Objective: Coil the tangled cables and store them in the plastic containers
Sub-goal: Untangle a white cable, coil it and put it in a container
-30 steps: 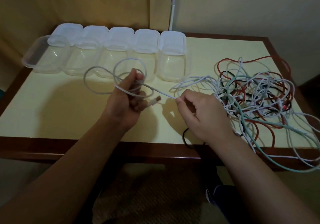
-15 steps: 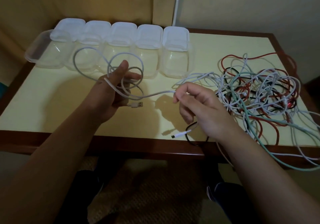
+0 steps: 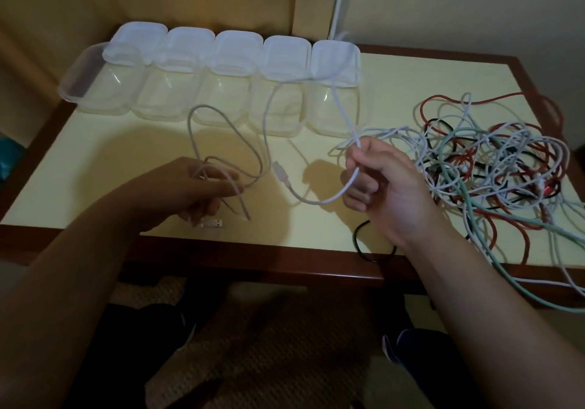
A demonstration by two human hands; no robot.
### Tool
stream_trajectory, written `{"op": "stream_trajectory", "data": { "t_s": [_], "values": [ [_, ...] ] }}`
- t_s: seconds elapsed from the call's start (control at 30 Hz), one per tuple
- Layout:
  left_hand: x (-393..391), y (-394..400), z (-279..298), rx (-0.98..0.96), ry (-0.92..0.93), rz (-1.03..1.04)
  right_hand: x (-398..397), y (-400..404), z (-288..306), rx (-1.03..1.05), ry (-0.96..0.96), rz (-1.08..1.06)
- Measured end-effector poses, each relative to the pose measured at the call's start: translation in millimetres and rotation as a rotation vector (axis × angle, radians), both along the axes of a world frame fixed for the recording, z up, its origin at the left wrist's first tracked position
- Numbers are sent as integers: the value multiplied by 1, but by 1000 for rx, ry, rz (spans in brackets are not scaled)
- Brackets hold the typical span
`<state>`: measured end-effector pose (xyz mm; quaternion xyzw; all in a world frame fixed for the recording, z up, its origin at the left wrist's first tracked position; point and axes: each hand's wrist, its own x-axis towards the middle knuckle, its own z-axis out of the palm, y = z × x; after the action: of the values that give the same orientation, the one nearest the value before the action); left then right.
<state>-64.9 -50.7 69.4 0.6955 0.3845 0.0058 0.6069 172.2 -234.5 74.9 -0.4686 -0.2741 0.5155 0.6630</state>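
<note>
- Five clear plastic containers (image 3: 221,92) with white lids, lying on their sides in a row along the far left of the worktop, each touching the next.
- One pale yellow worktop (image 3: 95,168) with a dark red-brown wooden rim.
- One thin white cable (image 3: 266,117) — held between both hands and raised above the worktop. It arches up in front of the containers, and a flat connector (image 3: 280,171) hangs on the slack between the hands.
- Left hand (image 3: 196,187): fingers curled round a few loose loops of the white cable, one loop standing up above the thumb. A white USB plug (image 3: 212,223) shows just below this hand, near the front rim.
- Right hand (image 3: 389,187): thumb and forefinger pinch the white cable, the other fingers curled beneath it.
- One tangled heap of cables (image 3: 493,165) — white, red, black and pale green — on the right of the worktop, just beside the right hand; several strands trail over the front edge.
- One black cable loop (image 3: 359,244) at the front rim, below the right wrist.
</note>
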Motion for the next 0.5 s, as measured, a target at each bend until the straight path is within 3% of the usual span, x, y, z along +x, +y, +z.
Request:
{"op": "stream_trajectory", "data": {
  "t_s": [0.1, 0.17, 0.33, 0.5],
  "values": [
    [-6, 3, 2, 347, 108, 8, 0, 3, -1, 17, 35, 34],
    [-9, 2, 1, 464, 104, 3, -3, 5, -2, 28, 59, 72],
    [-20, 11, -1, 433, -117, -119, -6, 7, -5, 19, 92, 155],
    [-37, 24, 4, 128, -175, -311, -3, 4, -7, -27, 121, 131]
  ]
}}
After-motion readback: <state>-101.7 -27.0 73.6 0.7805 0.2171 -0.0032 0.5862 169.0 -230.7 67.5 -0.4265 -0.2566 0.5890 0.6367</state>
